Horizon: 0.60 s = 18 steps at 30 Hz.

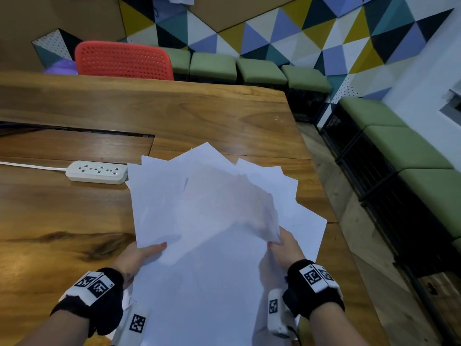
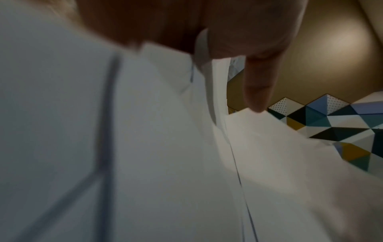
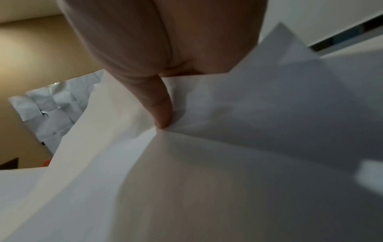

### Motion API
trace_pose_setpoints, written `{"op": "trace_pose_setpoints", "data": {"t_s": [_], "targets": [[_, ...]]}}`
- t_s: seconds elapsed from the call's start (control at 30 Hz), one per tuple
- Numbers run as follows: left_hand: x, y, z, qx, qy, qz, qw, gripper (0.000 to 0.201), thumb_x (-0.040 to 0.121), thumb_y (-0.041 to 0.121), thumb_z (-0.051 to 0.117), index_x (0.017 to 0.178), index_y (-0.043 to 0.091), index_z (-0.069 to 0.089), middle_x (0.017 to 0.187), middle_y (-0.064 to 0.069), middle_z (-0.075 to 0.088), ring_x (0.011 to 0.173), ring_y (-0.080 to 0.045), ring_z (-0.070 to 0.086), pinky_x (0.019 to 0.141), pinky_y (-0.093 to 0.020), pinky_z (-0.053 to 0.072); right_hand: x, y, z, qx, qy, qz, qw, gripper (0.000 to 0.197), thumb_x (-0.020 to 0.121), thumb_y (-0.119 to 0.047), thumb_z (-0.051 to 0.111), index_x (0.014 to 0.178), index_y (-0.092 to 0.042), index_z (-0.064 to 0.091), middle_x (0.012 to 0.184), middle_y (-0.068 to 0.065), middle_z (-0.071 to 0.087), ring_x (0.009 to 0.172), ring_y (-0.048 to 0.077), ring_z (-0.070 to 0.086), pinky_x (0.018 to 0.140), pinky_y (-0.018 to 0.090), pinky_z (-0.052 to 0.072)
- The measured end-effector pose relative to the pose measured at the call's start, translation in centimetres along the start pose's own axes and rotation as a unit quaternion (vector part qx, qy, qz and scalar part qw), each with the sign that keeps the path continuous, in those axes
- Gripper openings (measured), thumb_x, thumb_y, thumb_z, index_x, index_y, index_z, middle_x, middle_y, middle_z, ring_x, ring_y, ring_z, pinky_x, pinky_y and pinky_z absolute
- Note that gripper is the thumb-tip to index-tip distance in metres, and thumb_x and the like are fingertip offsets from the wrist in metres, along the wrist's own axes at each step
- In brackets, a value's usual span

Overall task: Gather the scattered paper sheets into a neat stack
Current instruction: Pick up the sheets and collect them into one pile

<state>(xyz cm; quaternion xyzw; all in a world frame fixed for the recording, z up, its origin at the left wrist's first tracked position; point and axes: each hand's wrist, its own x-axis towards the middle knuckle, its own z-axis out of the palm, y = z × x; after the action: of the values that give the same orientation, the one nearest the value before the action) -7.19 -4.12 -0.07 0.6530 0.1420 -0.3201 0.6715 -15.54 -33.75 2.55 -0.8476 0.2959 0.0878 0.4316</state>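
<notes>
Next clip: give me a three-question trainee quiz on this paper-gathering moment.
1. True or false: both hands hold the sheets.
2. What lies on the table left of the sheets? A) power strip B) stapler C) mug
3. Fill in: the sheets' far corners are ____, not squared.

Key:
1. True: the left hand and the right hand each pinch the near edge.
2. A, the power strip.
3. Fanned.

Both forearms reach forward. Left hand point(image 1: 139, 258) grips, thumb lying flat on top. Right hand point(image 1: 287, 248) pinches, thumb on top, fingers beneath.
</notes>
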Motion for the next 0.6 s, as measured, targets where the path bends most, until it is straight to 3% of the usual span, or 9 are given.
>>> {"op": "trace_pose_setpoints", "data": {"t_s": [0.1, 0.17, 0.23, 0.3, 0.4, 0.5, 0.6], "targets": [[0.2, -0.5, -0.3, 0.057, 0.016, 0.015, 0.998, 0.032, 0.085, -0.004, 0.057, 0.115, 0.003, 0.057, 0.106, -0.013, 0.065, 0.088, -0.023, 0.062, 0.078, -0.035, 0.047, 0.1, -0.3, 1.1, 0.055, -0.02, 0.01, 0.998, 0.04, 0.084, 0.0, 0.047, 0.122, -0.013, 0.05, 0.106, 0.008, 0.06, 0.104, 0.029, 0.056, 0.085, 0.033, 0.045], [0.2, -0.8, -0.5, 0.072, 0.023, 0.016, 0.997, 0.032, 0.084, -0.006, 0.056, 0.115, 0.002, 0.057, 0.098, -0.009, 0.066, 0.086, -0.025, 0.062, 0.069, -0.032, 0.048, 0.2, 0.3, 1.3, 0.056, -0.025, 0.048, 0.997, 0.048, 0.083, -0.011, 0.059, 0.128, -0.019, 0.042, 0.117, 0.009, 0.06, 0.109, 0.029, 0.057, 0.092, 0.039, 0.048], [0.4, -1.0, -0.6, 0.073, 0.026, 0.019, 0.997, 0.031, 0.085, -0.004, 0.056, 0.115, 0.004, 0.056, 0.1, -0.009, 0.067, 0.09, -0.028, 0.063, 0.071, -0.035, 0.049, 0.0, 1.2, 1.1, 0.016, -0.02, 0.111, 0.994, 0.055, 0.083, -0.019, 0.063, 0.131, -0.021, 0.037, 0.126, 0.012, 0.054, 0.105, 0.028, 0.057, 0.085, 0.032, 0.047], [0.6, -1.4, -0.6, 0.059, 0.033, 0.015, 0.998, 0.029, 0.086, -0.002, 0.056, 0.114, 0.006, 0.057, 0.109, -0.017, 0.066, 0.096, -0.035, 0.062, 0.079, -0.042, 0.05, -0.1, 2.2, 0.9, -0.011, 0.005, 0.147, 0.989, 0.036, 0.084, -0.018, 0.062, 0.116, -0.018, 0.047, 0.126, 0.012, 0.055, 0.094, 0.024, 0.053, 0.079, 0.029, 0.045], [0.7, -1.6, -0.6, 0.046, 0.043, 0.004, 0.998, 0.029, 0.088, 0.0, 0.055, 0.117, 0.004, 0.055, 0.114, -0.019, 0.063, 0.1, -0.039, 0.06, 0.078, -0.041, 0.05, -0.3, 3.2, 1.3, 0.025, 0.066, 0.135, 0.988, 0.008, 0.087, -0.012, 0.057, 0.093, -0.015, 0.053, 0.111, 0.014, 0.063, 0.088, 0.023, 0.052, 0.082, 0.028, 0.042], [0.8, -1.7, -0.6, 0.061, 0.048, 0.002, 0.997, 0.03, 0.089, 0.002, 0.054, 0.119, 0.003, 0.055, 0.114, -0.019, 0.063, 0.101, -0.04, 0.061, 0.089, -0.049, 0.048, -0.8, 3.0, 2.2, 0.092, 0.106, 0.133, 0.981, 0.004, 0.092, -0.009, 0.05, 0.093, -0.012, 0.05, 0.097, 0.012, 0.057, 0.087, 0.025, 0.05, 0.077, 0.026, 0.037], [0.9, -1.9, -0.5, 0.067, 0.054, 0.003, 0.996, 0.031, 0.09, 0.001, 0.052, 0.121, 0.0, 0.054, 0.114, -0.02, 0.063, 0.101, -0.04, 0.06, 0.089, -0.046, 0.046, -1.5, 2.5, 2.4, 0.099, 0.137, 0.123, 0.978, 0.002, 0.093, -0.011, 0.047, 0.092, -0.012, 0.049, 0.088, 0.005, 0.054, 0.087, 0.025, 0.049, 0.076, 0.026, 0.035]]}}
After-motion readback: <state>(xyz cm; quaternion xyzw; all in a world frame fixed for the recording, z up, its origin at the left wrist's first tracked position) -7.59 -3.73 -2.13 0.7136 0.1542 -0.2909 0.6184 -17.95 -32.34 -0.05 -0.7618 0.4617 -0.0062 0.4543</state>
